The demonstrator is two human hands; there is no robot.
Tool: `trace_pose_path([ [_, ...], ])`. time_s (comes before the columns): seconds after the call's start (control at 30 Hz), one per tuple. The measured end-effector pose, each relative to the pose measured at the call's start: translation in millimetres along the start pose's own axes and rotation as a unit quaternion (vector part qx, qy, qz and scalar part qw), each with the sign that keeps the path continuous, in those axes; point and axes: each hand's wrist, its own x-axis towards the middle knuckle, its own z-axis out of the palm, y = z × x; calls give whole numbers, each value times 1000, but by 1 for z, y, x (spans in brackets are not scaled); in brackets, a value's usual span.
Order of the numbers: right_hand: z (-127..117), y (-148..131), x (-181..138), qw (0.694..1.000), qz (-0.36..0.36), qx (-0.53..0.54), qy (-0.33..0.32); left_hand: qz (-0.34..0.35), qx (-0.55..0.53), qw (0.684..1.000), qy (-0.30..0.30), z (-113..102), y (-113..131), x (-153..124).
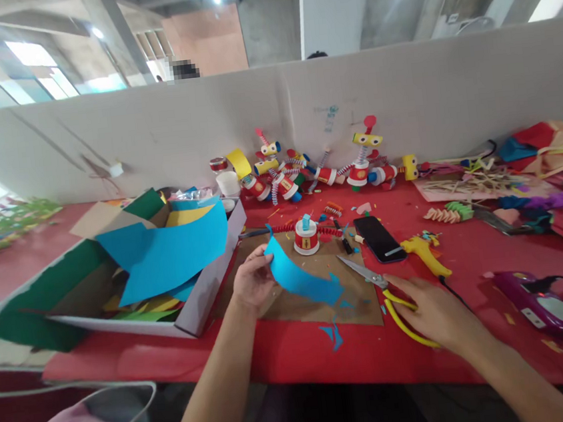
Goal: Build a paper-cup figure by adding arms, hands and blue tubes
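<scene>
My left hand point(253, 282) pinches the upper end of a curved blue paper strip point(301, 279), held just above a brown cardboard sheet point(359, 307) on the red table. My right hand point(436, 312) lies over the yellow handles of a pair of scissors point(369, 275), whose blades point up-left towards the strip; its fingers curl round the handles. Small blue paper offcuts point(333, 334) lie near the cardboard's front edge. A small red and white paper-cup figure point(306, 236) with spring arms stands just beyond the strip.
A cardboard box point(204, 293) of coloured paper sheets stands at the left. A black phone point(380, 239), a yellow glue gun point(427, 253) and a purple device point(535, 298) with a cable lie to the right. Finished paper figures point(317, 167) line the white partition. Craft scraps fill the far right.
</scene>
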Motion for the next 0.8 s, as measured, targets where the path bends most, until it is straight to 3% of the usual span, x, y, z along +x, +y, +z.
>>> trace_pose_path([
  [0.17, 3, 6, 3, 993, -28, -97, 67, -51, -69, 990, -108, 5, 8, 16],
  [0.27, -2, -9, 9, 981, -85, -79, 154, -87, -34, 992, -80, 13, 1, 26],
  [0.37, -14, -44, 24, 962, -172, 26, 212, -97, 9, 995, -26, 14, -11, 34],
  [0.5, -28, -90, 55, 896, -382, 166, 152, -72, 58, 996, -4, 9, -20, 33],
  [0.57, -27, -103, 68, 871, -429, 220, 97, -68, 72, 995, 13, 7, -19, 30],
  [0.7, -8, -111, 72, 860, -392, 322, 60, -59, 86, 993, 47, 8, -16, 25],
  [0.8, 4, -112, 66, 863, -272, 423, 47, -68, 66, 994, 63, 14, -15, 22],
])
